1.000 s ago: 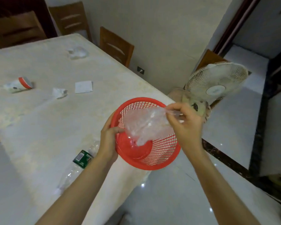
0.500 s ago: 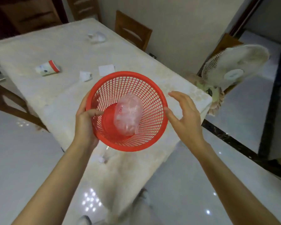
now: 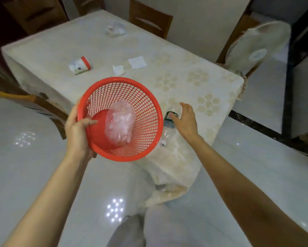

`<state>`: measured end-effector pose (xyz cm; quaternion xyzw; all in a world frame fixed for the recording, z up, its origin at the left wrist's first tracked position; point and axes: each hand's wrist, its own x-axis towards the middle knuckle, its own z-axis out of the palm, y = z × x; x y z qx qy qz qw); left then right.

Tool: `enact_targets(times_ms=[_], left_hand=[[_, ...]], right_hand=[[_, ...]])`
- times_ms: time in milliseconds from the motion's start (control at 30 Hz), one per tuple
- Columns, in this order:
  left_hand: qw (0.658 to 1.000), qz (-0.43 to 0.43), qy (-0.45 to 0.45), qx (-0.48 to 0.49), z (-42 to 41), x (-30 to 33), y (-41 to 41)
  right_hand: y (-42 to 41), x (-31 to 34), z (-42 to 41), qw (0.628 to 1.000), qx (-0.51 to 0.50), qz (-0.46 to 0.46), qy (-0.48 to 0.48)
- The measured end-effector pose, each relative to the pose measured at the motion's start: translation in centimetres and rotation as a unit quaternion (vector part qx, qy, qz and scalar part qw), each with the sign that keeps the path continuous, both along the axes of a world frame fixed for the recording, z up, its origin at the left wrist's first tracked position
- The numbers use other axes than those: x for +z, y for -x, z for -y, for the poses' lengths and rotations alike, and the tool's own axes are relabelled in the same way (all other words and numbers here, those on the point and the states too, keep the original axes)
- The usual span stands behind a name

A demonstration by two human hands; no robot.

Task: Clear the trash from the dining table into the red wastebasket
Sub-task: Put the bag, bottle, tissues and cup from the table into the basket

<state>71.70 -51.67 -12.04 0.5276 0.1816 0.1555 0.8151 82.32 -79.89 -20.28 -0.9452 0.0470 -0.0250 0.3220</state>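
Note:
My left hand (image 3: 78, 130) grips the rim of the red wastebasket (image 3: 146, 104), tilted toward me above the table's near corner. A crumpled clear plastic bag (image 3: 120, 123) lies inside it. My right hand (image 3: 186, 119) hovers open over a clear plastic bottle (image 3: 168, 124) with a dark green label, lying on the dining table (image 3: 194, 72). Farther back on the table lie a tipped paper cup with a red rim (image 3: 80, 65), a crumpled white scrap (image 3: 118, 70), a flat white paper square (image 3: 137, 62) and a clear wrapper (image 3: 116, 30).
Wooden chairs stand at the far side (image 3: 150, 21), far left (image 3: 35, 13) and near left (image 3: 33, 102) of the table. A white standing fan (image 3: 256, 49) is at the right corner. Glossy tiled floor surrounds the table; the tablecloth hangs down at the near corner.
My right hand let go of the plastic bag, which now lies in the basket, and moved right and down over the bottle. The basket shifted left in my left hand.

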Motion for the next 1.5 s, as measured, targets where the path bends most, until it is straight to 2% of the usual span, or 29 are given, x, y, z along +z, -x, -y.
enact_targets(times_ms=[133, 233, 467, 567, 667, 833, 1033, 1167, 1300, 1400, 1500], left_hand=[[1.0, -0.005, -0.001, 0.023, -3.0, -1.3, 0.7], [1.0, -0.021, -0.003, 0.02, -4.0, -1.8, 0.3], [0.999, -0.043, -0.023, 0.018, -4.4, -1.4, -5.5], [0.998, -0.046, -0.038, 0.0, -3.6, -0.9, -9.8], [0.997, -0.056, -0.035, -0.027, -2.2, -0.1, -14.1], [0.995, -0.062, -0.032, -0.071, 0.3, 0.8, -20.4], [0.986, -0.061, -0.047, -0.146, 3.6, 1.8, -25.7], [0.981, -0.065, -0.024, -0.179, 3.4, 1.9, -27.6], [0.972, -0.064, -0.01, -0.224, 1.1, 1.7, -28.8], [0.96, -0.076, -0.025, -0.267, -1.1, 1.7, -29.6], [0.95, -0.072, -0.03, -0.303, -4.3, 1.6, -30.8]], right_hand=[[-1.2, -4.9, -3.3, 0.992, -0.044, -0.121, 0.009], [-1.6, -8.1, -4.5, 0.982, -0.089, -0.166, 0.013], [-3.7, -9.8, -3.0, 0.983, -0.165, -0.084, 0.013], [-5.9, -8.2, -0.6, 0.984, -0.17, -0.046, 0.003], [-8.7, -4.2, 2.3, 0.985, -0.167, 0.01, -0.049], [-12.7, 6.3, 5.2, 0.982, -0.069, 0.107, -0.142], [-12.8, 15.4, 3.4, 0.99, 0.086, 0.074, -0.084], [-12.4, 16.0, 1.3, 0.979, 0.192, 0.037, 0.063], [-12.2, 14.5, -1.2, 0.948, 0.258, 0.011, 0.186], [-12.4, 13.6, -4.5, 0.931, 0.289, 0.014, 0.223], [-13.3, 13.3, -9.2, 0.932, 0.283, 0.0, 0.228]])
